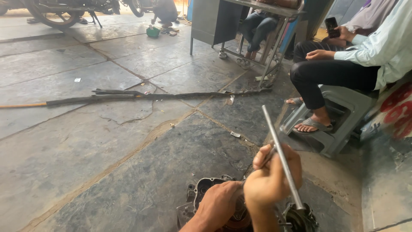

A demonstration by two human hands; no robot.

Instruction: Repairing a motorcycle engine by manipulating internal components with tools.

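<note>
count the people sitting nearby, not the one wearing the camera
3. One in a light blue shirt on the grey plastic stool at right, one beside them holding a phone, and one in jeans behind the metal desk. More may be hidden.

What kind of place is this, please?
Probably a roadside motorcycle repair shop. An opened engine casing lies on the stone floor, the right hand holds a long metal rod, and a motorcycle is parked behind.
</note>
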